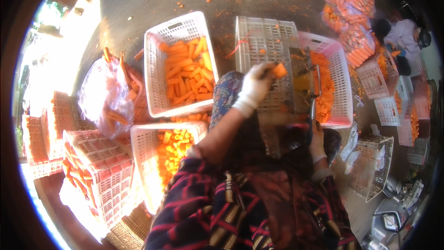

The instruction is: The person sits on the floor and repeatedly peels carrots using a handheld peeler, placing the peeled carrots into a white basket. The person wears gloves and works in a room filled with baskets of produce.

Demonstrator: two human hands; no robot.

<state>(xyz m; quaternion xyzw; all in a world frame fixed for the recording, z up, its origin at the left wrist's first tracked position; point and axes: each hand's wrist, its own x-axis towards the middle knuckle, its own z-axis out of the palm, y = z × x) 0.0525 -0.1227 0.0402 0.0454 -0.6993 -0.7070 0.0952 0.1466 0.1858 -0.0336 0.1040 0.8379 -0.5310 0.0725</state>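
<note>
My left hand (pixel 257 82), in a white glove, pinches a piece of carrot (pixel 280 71) above an upturned white plastic crate (pixel 265 38). My right hand (pixel 316 140) is closed around the handle of a metal cutting tool (pixel 313 109), low in front of my body. A dark board (pixel 296 92) lies across the upturned crate's right side, next to the tool. Just right of it, a white crate (pixel 341 76) holds cut carrot pieces (pixel 324 106). The exact form of the blade is hard to make out.
At left stand a crate (pixel 149 76) of peeled carrots (pixel 189 69) and another crate (pixel 138 146) of short carrot chunks (pixel 175 146). A plastic bag (pixel 104 93) lies beyond them. Bagged carrots (pixel 350 10) and a co-worker (pixel 404 38) are at upper right; a wire-sided crate (pixel 373 166) stands lower right.
</note>
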